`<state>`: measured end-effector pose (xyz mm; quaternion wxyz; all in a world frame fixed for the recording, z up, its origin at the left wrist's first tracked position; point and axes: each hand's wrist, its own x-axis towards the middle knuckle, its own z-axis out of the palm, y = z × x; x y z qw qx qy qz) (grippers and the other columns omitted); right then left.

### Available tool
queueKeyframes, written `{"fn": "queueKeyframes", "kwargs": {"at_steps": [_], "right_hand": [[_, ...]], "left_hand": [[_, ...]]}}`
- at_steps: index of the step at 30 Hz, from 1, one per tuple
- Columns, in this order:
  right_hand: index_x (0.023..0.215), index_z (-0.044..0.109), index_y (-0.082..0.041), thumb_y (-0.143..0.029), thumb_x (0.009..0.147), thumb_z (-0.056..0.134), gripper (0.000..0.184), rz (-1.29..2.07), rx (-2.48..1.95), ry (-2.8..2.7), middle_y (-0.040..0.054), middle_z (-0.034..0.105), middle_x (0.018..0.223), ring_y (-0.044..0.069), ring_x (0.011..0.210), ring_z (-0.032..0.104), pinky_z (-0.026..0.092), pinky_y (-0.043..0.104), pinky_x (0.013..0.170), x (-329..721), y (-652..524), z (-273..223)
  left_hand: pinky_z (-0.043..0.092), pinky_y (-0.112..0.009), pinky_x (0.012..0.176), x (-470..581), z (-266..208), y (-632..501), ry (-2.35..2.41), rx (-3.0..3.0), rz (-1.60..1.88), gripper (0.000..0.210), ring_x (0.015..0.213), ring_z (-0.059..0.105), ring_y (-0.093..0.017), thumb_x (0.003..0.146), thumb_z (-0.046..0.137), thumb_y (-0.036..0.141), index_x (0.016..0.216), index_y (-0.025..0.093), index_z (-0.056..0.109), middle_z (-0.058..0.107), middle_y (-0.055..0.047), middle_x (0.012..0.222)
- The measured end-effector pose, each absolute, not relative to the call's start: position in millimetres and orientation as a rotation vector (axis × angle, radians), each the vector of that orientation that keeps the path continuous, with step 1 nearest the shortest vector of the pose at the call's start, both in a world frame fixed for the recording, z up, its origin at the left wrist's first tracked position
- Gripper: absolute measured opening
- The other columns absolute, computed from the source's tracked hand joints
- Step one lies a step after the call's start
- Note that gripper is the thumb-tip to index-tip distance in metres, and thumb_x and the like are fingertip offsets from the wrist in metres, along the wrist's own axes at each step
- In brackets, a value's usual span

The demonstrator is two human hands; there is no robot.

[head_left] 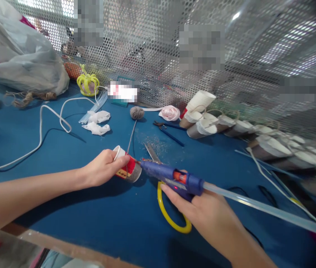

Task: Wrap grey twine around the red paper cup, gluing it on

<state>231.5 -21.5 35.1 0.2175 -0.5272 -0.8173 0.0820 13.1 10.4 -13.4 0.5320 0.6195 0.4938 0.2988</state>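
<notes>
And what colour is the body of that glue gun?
The glue gun has a blue body, seen best in the head view.

Two bare hands seen, left hand and right hand. Left forearm bare from wrist to frame edge; slim, smooth outline, slightly narrowed at wrist. Right forearm also bare, cut off by lower edge, outline softened by blur. Fingers slender; right ones partly hidden. Nail detail too blurred to be read. Pale blue, cloth-like patch caught at bottom edge; whether it is worn cannot be told.
</notes>
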Motion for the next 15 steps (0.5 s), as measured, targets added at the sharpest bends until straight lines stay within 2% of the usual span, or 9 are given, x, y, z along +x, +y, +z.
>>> {"fn": "queueKeyframes", "kwargs": {"at_steps": [7,11,15], "right_hand": [[0.077,0.067,-0.017,-0.029,0.077,0.046,0.024,0.267,-1.482,-2.398,0.0075,0.068,0.063,0.023,0.061,0.066,0.055,0.031,0.058,234.3,-12.6,41.1],[0.078,0.066,-0.019,-0.030,0.078,0.045,0.024,0.340,-1.475,-2.356,0.0053,0.066,0.059,0.023,0.062,0.066,0.055,0.032,0.062,230.6,-10.8,47.2],[0.065,0.063,-0.021,-0.036,0.078,0.046,0.027,0.430,-1.548,-2.301,0.0025,0.060,0.049,0.021,0.054,0.063,0.053,0.030,0.056,232.4,-14.0,42.9]], "left_hand": [[0.033,-0.020,0.049,12.5,-11.7,9.4,1.179,1.533,0.699,0.044,0.052,0.044,-0.011,0.080,0.038,0.045,0.073,0.009,0.062,0.055,0.000,0.059],[0.033,-0.020,0.049,11.8,-12.4,9.7,1.189,1.538,0.693,0.044,0.052,0.044,-0.011,0.081,0.037,0.045,0.075,0.009,0.063,0.054,0.000,0.057],[0.033,-0.020,0.049,11.5,-14.3,10.8,1.187,1.541,0.696,0.043,0.051,0.043,-0.011,0.080,0.038,0.044,0.075,0.010,0.063,0.053,0.001,0.056]]}}
